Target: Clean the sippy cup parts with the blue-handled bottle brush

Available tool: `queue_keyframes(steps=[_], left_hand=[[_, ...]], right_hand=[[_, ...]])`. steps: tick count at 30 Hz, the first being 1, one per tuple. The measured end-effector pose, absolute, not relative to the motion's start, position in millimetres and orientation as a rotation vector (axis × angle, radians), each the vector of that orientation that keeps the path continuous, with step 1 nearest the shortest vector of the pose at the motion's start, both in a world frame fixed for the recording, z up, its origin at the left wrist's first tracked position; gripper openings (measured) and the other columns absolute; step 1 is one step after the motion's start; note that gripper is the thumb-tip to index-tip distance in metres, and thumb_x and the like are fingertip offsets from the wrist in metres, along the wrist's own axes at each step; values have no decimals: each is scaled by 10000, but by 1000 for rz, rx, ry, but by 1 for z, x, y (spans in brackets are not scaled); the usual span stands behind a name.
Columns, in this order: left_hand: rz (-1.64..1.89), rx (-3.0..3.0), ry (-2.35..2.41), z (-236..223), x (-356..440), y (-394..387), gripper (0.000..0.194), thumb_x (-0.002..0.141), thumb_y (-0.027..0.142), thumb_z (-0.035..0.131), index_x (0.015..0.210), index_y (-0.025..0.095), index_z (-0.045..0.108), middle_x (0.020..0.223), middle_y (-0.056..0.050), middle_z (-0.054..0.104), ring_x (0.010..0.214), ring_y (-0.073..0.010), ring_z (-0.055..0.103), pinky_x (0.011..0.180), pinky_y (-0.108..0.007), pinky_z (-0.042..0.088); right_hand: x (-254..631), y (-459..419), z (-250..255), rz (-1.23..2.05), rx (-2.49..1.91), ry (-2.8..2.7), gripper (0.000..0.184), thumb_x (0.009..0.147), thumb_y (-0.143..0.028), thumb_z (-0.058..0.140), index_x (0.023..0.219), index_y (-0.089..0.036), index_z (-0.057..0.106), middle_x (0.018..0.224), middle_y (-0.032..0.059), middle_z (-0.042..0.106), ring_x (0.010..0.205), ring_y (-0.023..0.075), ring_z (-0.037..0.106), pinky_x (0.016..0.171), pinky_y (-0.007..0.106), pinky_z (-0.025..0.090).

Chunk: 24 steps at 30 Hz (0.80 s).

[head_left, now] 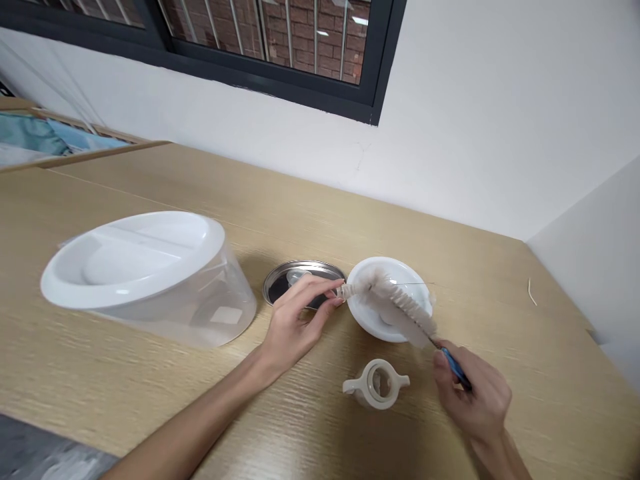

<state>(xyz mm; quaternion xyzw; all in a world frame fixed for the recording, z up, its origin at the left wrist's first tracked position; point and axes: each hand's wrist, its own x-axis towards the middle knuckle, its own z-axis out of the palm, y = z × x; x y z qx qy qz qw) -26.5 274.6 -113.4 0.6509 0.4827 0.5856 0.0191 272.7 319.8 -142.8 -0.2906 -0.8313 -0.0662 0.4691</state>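
Note:
My right hand (475,393) is closed around the blue handle of a bottle brush (400,303). Its white bristles slant up to the left, over a white bowl (385,333). At the bristle tip, my left hand (300,320) pinches a small, pale ribbed piece (345,291) between thumb and fingertips; its exact kind is too small to tell. A thin wire-like line extends from the bristles over the bowl. Beneath the left fingers lies a round metal dish (275,280) with a clear piece in it, partly hidden. A cream two-handled bottle collar (379,385) stands nearer me, between the hands.
A large translucent container (220,307) with a white lid (133,293) is on the left of the wooden table (310,207). A short white strip (531,292) lies at the right. Behind are a white wall and a dark-framed window (280,73).

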Motion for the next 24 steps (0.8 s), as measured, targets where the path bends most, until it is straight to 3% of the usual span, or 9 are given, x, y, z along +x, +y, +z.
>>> queue_keyframes(steps=[11,24], left_hand=[[1829,1977,1482,-114,-28,275,254,929,135,666,1161,227,716,881,-34,711,827,-149,668,760,-280,568],[1768,1849,1553,-115,-26,272,152,920,182,693,1060,218,737,1012,-39,786,899,-168,743,818,-279,602]], right_hand=[[272,319,-142,-168,-718,-2013,153,910,-116,642,1054,-151,681,722,-7,674,490,69,535,544,207,474],[271,320,-144,-179,-730,-1996,149,925,-129,632,1063,-162,676,750,1,696,488,73,552,522,210,492]])
